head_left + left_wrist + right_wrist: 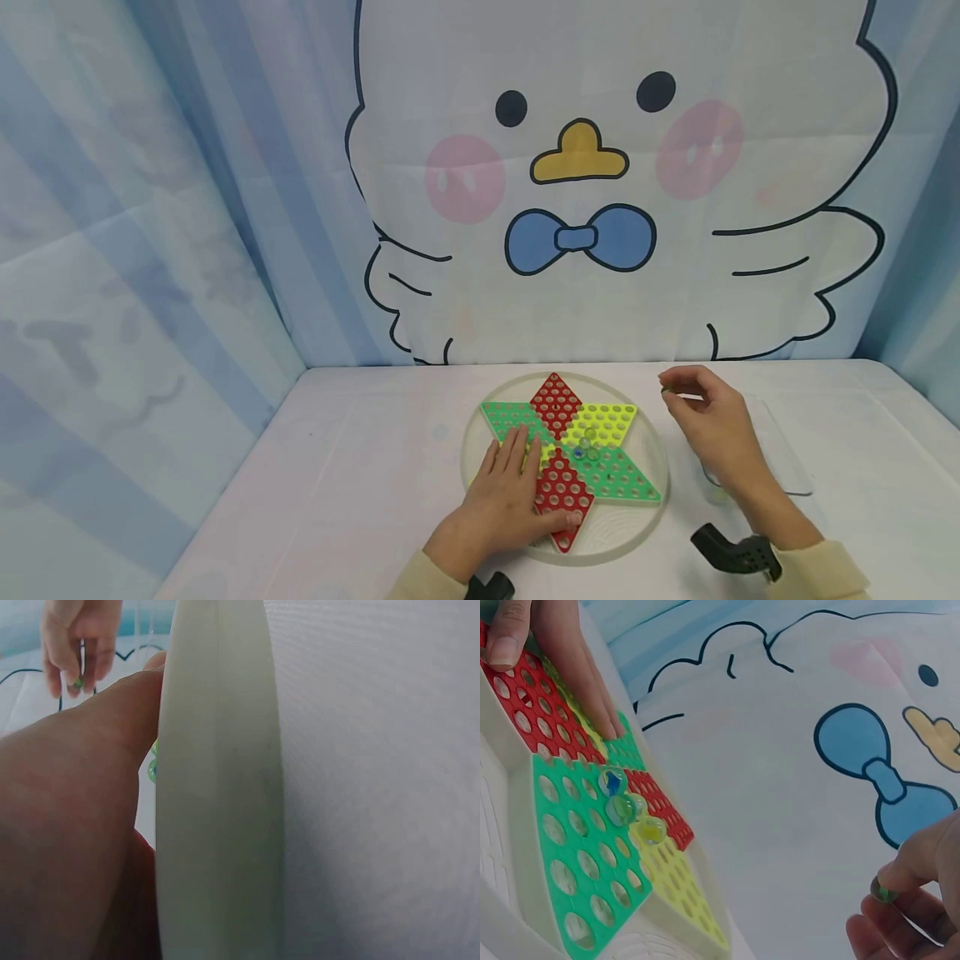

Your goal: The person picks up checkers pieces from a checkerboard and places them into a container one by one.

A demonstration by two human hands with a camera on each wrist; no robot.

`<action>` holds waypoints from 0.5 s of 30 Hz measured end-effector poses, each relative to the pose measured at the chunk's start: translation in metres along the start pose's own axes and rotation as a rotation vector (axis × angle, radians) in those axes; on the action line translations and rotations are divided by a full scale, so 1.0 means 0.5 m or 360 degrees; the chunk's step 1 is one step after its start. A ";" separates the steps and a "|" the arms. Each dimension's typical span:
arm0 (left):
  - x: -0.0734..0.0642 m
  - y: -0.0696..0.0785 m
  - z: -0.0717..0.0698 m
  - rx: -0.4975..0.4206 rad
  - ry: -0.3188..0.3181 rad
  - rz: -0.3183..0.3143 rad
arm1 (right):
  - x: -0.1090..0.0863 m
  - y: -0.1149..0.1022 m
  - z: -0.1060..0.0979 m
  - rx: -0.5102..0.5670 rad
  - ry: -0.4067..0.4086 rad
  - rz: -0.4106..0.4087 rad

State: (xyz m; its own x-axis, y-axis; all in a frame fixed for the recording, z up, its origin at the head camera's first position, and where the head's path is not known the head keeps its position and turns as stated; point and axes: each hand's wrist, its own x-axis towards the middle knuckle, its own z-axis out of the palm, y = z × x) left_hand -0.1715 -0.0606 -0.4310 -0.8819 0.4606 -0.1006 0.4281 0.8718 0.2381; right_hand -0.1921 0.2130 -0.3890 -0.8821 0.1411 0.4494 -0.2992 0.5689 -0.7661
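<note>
A round Chinese checkers board (637, 533) with a red, green and yellow star of holes lies on the table. My left hand (502, 508) rests flat on its near left part, fingers straight over the green and yellow sections, thumb on the red one. Several glass marbles (587, 446) sit near the star's centre; in the right wrist view one marble (613, 781) has a blue swirl. To the right of the board, my right hand (712, 425) is raised and pinches a clear marble with green inside (883, 889) between thumb and fingertips.
A clear, dark-edged tray (787, 467) lies on the table at right, partly behind my right forearm. A small pale marble-like thing (717, 495) shows beside that arm. Behind the table hangs a curtain (585, 317) with a cartoon bird. Each wrist wears a black device (738, 554).
</note>
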 end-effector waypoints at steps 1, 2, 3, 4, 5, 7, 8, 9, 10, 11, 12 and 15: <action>0.000 0.000 0.000 -0.0003 0.0001 0.0001 | 0.001 0.001 -0.002 0.0000 0.0007 0.0003; 0.000 0.000 0.001 -0.0004 0.0001 0.0002 | 0.001 0.002 -0.005 -0.0004 0.0011 0.0006; 0.001 0.000 0.001 -0.0005 0.0002 0.0003 | 0.002 0.003 -0.007 -0.0007 0.0015 0.0009; 0.001 0.000 0.001 -0.0004 0.0002 0.0004 | 0.003 0.004 -0.010 -0.0010 0.0018 0.0010; 0.001 0.000 0.001 -0.0002 0.0004 0.0006 | 0.003 0.006 -0.012 -0.0014 0.0022 0.0013; 0.001 0.000 0.002 0.0005 0.0009 0.0011 | 0.004 0.008 -0.018 -0.0026 0.0030 0.0019; 0.001 0.000 0.002 0.0009 0.0012 0.0014 | 0.005 0.010 -0.021 -0.0032 0.0034 0.0022; 0.001 0.000 0.002 0.0012 0.0015 0.0018 | 0.005 0.012 -0.025 -0.0034 0.0041 0.0028; 0.001 0.000 0.002 0.0014 0.0017 0.0020 | 0.005 0.014 -0.028 -0.0041 0.0045 0.0034; 0.001 0.000 0.002 0.0013 0.0018 0.0023 | 0.005 0.016 -0.032 -0.0047 0.0048 0.0043; 0.001 0.000 0.002 0.0014 0.0019 0.0025 | 0.005 0.018 -0.035 -0.0058 0.0047 0.0054; 0.001 -0.001 0.001 0.0001 0.0009 0.0020 | 0.005 0.027 -0.044 -0.0098 0.0028 0.0101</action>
State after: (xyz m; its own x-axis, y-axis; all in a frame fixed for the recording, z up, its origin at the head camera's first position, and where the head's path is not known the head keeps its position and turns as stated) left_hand -0.1720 -0.0606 -0.4319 -0.8775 0.4707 -0.0923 0.4395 0.8660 0.2386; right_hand -0.1902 0.2389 -0.3880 -0.8920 0.1921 0.4093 -0.2196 0.6072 -0.7636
